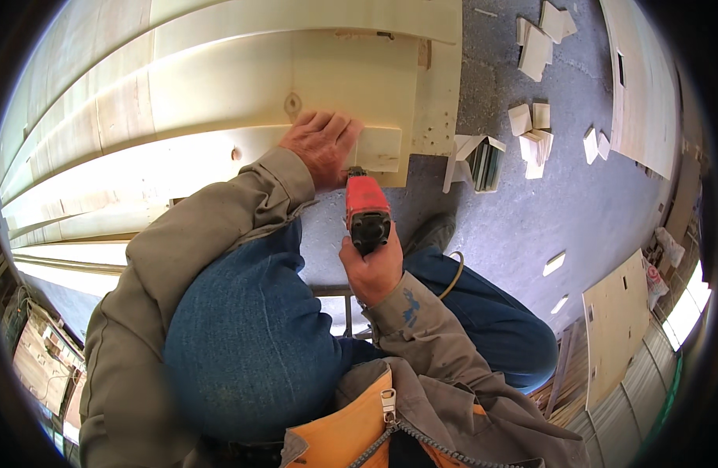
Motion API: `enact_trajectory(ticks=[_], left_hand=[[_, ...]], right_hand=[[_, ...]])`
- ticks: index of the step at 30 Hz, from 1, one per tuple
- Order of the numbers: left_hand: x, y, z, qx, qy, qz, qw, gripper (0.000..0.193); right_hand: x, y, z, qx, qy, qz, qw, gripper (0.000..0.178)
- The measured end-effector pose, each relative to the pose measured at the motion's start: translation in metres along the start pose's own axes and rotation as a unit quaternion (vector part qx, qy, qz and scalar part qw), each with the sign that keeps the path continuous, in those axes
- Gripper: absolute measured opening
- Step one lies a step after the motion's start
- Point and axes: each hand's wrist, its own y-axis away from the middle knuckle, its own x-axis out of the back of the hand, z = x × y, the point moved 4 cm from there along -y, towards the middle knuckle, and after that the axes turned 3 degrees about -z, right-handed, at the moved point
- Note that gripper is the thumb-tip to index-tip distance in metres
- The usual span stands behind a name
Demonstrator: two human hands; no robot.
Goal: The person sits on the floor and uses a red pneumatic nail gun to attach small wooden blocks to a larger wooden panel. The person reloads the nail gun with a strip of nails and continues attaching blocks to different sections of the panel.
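My right hand is wrapped around the handle of a red and black nail gun. The gun's dark nose meets the near edge of the wood, just beside my left hand. That hand presses on a long pale wooden strip, its fingers bent over the far edge and the thumb out of sight. A short wooden piece lies at the strip's right end, close to my fingers. Beneath them is a wide pale board with a knot in it.
A yellowish hose curves past my right thigh. Loose wooden blocks lie in piles on the grey floor. Large panels stand at the far right and near right. More long boards are stacked at the left.
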Motion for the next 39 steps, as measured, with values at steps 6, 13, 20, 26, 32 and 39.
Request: enact_trajectory(ticks=[6, 13, 20, 26, 32, 39], left_hand=[[0.000, 0.000, 0.000, 0.000, 0.002, 0.004, 1.000, 0.081], [0.002, 0.000, 0.000, 0.002, 0.009, -0.001, 1.000, 0.080], [0.002, 0.000, 0.000, 0.002, 0.012, -0.004, 1.000, 0.079], [0.000, 0.000, 0.000, 0.000, 0.008, -0.013, 1.000, 0.081], [0.002, -0.001, 0.000, 0.005, 0.000, -0.031, 1.000, 0.085], [0.004, 0.000, 0.000, 0.005, -0.010, -0.034, 0.999, 0.082]], right_hand=[[0.001, 0.000, 0.004, 0.005, 0.012, -0.004, 1.000, 0.055], [0.001, -0.001, 0.002, 0.029, 0.031, 0.001, 0.999, 0.038], [0.001, -0.002, 0.006, 0.016, 0.016, -0.005, 1.000, 0.038], [0.003, -0.003, 0.015, 0.013, 0.009, -0.010, 1.000, 0.055], [0.011, 0.006, 0.015, -0.036, -0.035, -0.023, 0.998, 0.048], [0.027, -0.002, 0.032, -0.070, -0.058, -0.007, 0.996, 0.040]])
